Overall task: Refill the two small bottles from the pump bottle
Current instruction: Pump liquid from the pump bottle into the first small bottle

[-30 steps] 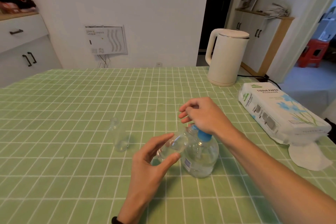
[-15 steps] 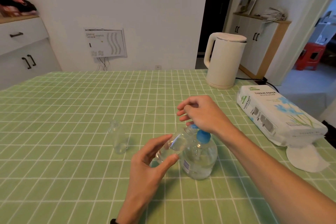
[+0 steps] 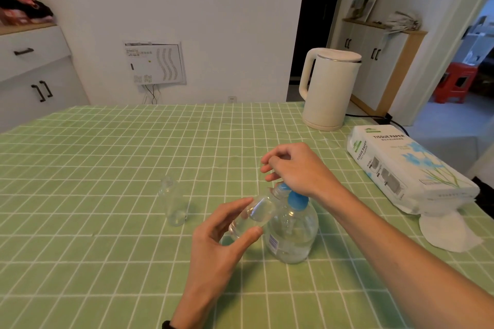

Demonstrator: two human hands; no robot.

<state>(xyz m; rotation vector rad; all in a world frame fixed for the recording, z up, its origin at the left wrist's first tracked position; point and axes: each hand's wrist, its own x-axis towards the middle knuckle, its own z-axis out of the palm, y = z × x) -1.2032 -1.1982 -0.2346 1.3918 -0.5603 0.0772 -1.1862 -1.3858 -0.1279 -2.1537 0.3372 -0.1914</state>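
Refill step under way at the middle of the counter (image 3: pixel 107 262): the pump bottle (image 3: pixel 292 232) stands upright, clear with liquid in it, its blue pump head (image 3: pixel 295 199) under the heel of the right hand (image 3: pixel 296 168). That hand's fingers are curled out past the pump at twelve o'clock; whether they pinch anything I cannot tell. The left hand (image 3: pixel 222 238) comes in from seven o'clock with its grip closed round the first small bottle (image 3: pixel 254 215), thumb below and fingers above. It holds the bottle tilted, with the neck up against the spout side of the pump. The exact meeting of spout and mouth is hidden under the right hand.

To do this well, I'd say: seat the small bottle's mouth right under the spout before pressing. Push the pump straight down so the big bottle does not rock, and use short, even strokes. The clear walls will show the level, so ease off before it reaches the neck. The left grip should stay firm but not squeeze the thin plastic.

Out at nine o'clock, well apart, the second small bottle (image 3: pixel 172 203) stands upright and uncapped, looking nearly empty; it should be next.

Farther out, a white kettle (image 3: pixel 330 91) sits at one o'clock. A tissue pack (image 3: pixel 406 171) lies at three o'clock with a loose tissue (image 3: pixel 449 230) just beside it, handy for drips.
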